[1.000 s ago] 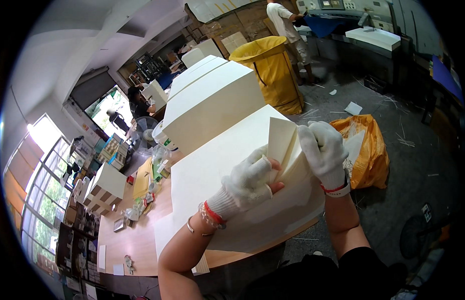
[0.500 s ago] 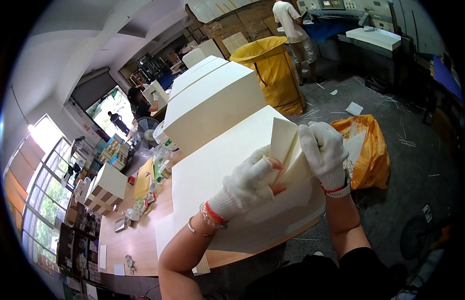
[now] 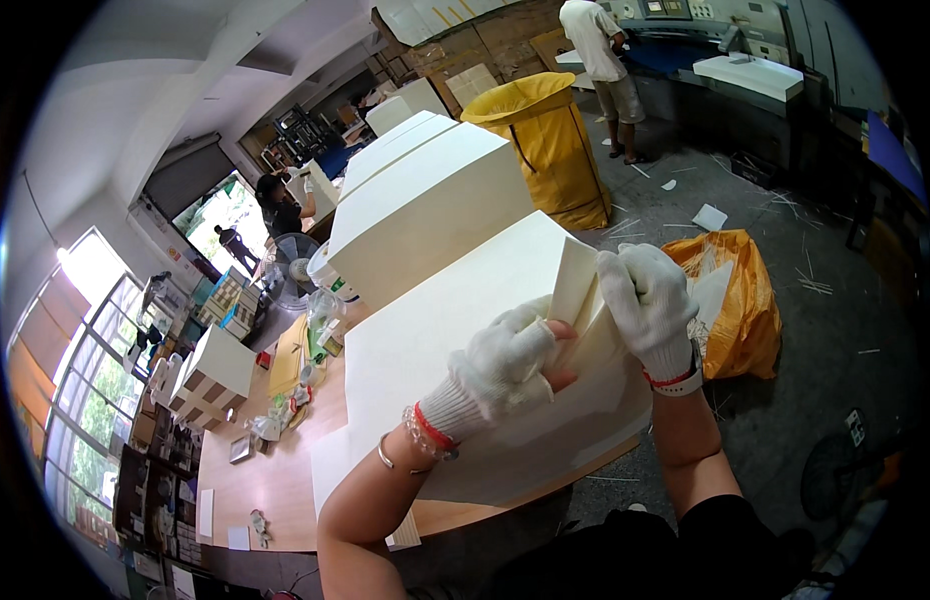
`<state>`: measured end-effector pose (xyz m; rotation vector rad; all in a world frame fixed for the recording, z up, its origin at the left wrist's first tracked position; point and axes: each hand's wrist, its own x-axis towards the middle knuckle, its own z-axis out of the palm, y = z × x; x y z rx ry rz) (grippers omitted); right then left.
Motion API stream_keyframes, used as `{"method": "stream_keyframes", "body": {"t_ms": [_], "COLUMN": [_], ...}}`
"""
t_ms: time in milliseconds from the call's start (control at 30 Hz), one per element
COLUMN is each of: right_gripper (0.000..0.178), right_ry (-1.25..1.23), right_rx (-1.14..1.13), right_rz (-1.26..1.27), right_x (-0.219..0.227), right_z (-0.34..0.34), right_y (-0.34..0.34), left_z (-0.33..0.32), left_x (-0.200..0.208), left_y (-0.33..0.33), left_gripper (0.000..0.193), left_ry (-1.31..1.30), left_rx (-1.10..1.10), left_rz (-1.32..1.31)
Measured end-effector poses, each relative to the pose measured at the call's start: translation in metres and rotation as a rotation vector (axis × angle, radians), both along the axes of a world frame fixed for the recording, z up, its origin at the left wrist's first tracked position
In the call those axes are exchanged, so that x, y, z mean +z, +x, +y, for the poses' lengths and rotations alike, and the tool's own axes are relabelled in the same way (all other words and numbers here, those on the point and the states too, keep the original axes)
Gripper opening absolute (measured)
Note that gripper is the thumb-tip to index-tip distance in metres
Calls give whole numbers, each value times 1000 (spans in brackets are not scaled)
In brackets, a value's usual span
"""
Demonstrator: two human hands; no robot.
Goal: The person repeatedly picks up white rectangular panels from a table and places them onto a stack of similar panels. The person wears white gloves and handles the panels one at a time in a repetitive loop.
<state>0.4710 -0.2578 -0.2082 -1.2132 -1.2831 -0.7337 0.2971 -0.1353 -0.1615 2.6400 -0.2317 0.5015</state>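
A tall stack of large white paper sheets (image 3: 435, 330) lies in front of me, its far right corner bent up into a fold. My right hand (image 3: 645, 300), in a white knit glove, is closed on that raised corner. Beside it, my left hand (image 3: 503, 362) has its fingers curled at the edges of the lifted sheets, with two bare fingertips poking out of the glove. The glove hides exactly how many sheets are between those fingers.
Behind the stack stand more white paper stacks (image 3: 425, 210). A yellow bin bag (image 3: 545, 150) and an orange sack of scraps (image 3: 750, 310) are on the floor to the right. The wooden table (image 3: 285, 470) holds small clutter at left. A person (image 3: 600, 70) stands by a machine.
The raised paper corner has shifted slightly right, narrowing toward my right hand. My left hand has moved a little to the right. The person at the machine has also shifted right.
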Motion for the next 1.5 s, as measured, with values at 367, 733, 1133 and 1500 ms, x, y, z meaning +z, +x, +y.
{"method": "stream_keyframes", "body": {"t_ms": [367,733,1133,1500], "right_gripper": [11,12,8,8], "right_ry": [-76,15,-7,-45], "right_rx": [69,-54,60,61], "right_rz": [137,-76,180,134], "right_x": [3,-1,1,3], "right_z": [-2,-1,1,-1], "right_y": [-2,1,-3,-3], "left_z": [-2,-6,-3,-2], "left_x": [3,1,-2,1], "left_y": [-2,0,4,0], "left_gripper": [49,38,44,39], "left_ry": [108,6,33,75], "left_rx": [21,66,-18,41], "left_rz": [9,-32,-124,-7]}}
